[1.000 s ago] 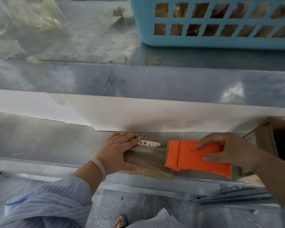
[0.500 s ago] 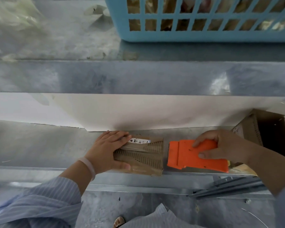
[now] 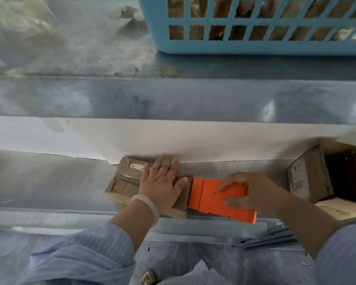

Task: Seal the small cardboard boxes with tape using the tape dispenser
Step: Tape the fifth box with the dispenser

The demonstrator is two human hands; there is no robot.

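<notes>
A small flat cardboard box point(image 3: 124, 183) with a white label lies on the metal work ledge point(image 3: 49, 182). My left hand point(image 3: 161, 182) lies flat on the box's right half with straight fingers, pressing it down. Right beside the box sits the orange tape dispenser point(image 3: 206, 195), its front edge against the box's right end. My right hand point(image 3: 253, 192) grips the dispenser from above, thumb on the near side and fingers curled over the far edge. No tape strip can be made out.
An open cardboard carton point(image 3: 325, 173) stands at the right end of the ledge. A blue plastic basket point(image 3: 255, 48) filled with small boxes sits on the upper shelf. Crumpled clear plastic point(image 3: 19, 27) lies at the upper left. White paper point(image 3: 132, 138) lines the back wall.
My left hand slid rightward across the box top, from its left end to its right half. The dispenser came off the box's top and now sits at its right end.
</notes>
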